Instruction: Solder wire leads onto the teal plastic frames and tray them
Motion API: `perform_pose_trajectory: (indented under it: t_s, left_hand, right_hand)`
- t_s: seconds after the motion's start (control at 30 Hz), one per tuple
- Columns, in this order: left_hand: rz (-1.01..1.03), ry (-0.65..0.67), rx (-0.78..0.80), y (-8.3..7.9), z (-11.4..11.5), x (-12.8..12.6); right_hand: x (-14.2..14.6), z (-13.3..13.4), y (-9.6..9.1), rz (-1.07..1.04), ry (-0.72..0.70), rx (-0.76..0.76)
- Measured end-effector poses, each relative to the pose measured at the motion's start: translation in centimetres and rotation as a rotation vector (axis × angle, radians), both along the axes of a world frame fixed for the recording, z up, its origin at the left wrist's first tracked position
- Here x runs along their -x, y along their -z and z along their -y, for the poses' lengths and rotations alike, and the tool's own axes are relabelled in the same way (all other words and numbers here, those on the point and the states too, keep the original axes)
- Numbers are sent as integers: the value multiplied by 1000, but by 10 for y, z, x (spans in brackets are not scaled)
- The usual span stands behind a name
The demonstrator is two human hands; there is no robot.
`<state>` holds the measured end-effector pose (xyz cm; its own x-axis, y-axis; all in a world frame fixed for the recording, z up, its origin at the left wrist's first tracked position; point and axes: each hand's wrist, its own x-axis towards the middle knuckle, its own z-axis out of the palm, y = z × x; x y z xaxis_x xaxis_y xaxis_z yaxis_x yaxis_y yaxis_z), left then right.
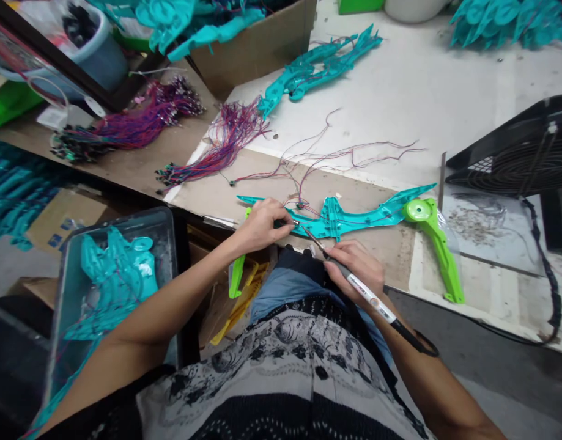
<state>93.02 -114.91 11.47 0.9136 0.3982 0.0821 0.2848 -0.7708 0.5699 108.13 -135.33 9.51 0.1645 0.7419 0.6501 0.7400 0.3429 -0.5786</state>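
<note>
A turquoise bow-shaped plastic part (363, 219) lies across the near edge of the table, with a lime-green arm (439, 253) at its right end. My left hand (265, 225) is at the part's left half, thumb and fingertips pinched together over a small piece by the wires; what the fingers grip is too small to name. In my right hand (358, 269) is a soldering iron (370, 298), held like a pen. Its tip points up and left, close to my left fingertips. Thin red and blue wires (303, 174) trail from the part over the table.
Bundles of wires (216, 143) lie at the left, before a cardboard box (262, 52) of turquoise parts. Another turquoise part (326, 67) rests farther back. A black fan (523, 153) stands right, its cable (544, 263) along the table. A grey bin (164, 244) holds turquoise parts below left.
</note>
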Motion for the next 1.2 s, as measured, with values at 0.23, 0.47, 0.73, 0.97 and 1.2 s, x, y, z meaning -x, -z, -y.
perform_pose_trajectory:
  t_s: [0.23, 0.47, 0.73, 0.97, 1.2]
  left_hand:
    - [-14, -8, -10, -3, 2, -1]
    - [-29, -18, -2, -4, 3, -2]
    - [-23, -17, 1, -3, 3, -1]
    - [-24, -24, -10, -1, 3, -1]
    - [-24, -28, -4, 0, 3, -1]
  right_hand:
    - [1, -3, 0, 20, -13, 19]
    - [2, -4, 1, 31, -12, 19]
    - [-5, 9, -5, 2, 89, 38]
    - [-14, 19, -7, -35, 188, 6]
    - [-21, 26, -2, -28, 245, -10]
